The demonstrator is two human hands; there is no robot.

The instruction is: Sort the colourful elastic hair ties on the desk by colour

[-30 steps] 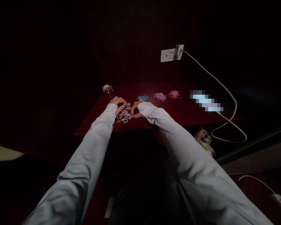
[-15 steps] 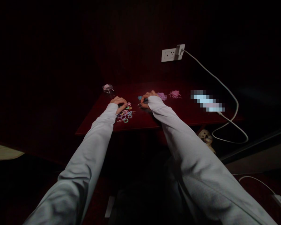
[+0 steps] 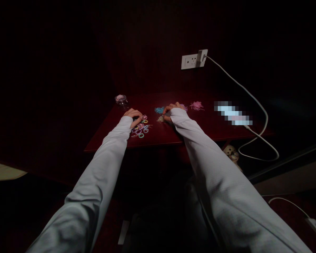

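Note:
My left hand (image 3: 133, 117) rests on the dark red table (image 3: 107, 133) with its fingers curled together. Its fingertips touch the edge of a loose group of pastel hair ties (image 3: 140, 130); anything pinched in them is too small to make out. My right hand (image 3: 173, 109) is over several small piles, thumb and bent fingers a little apart. Just left of its thumb lies a pale yellow pile of thin strand-like pieces (image 3: 160, 119). Beyond that is a blue pile (image 3: 159, 110). A purple pile (image 3: 184, 107) is partly hidden behind the hand.
A clear jar (image 3: 123, 102) with something pink on top stands at the back left. To the right lie a pink pile (image 3: 197, 105) and a blurred-out device (image 3: 233, 113). Its white cable (image 3: 249, 92) loops from a wall socket (image 3: 191, 62) past the table edge.
My right hand has shifted slightly right, its thumb and fingers parting. This uncovers the yellow pile and more of the blue one, while covering more purple. My left hand has stayed put.

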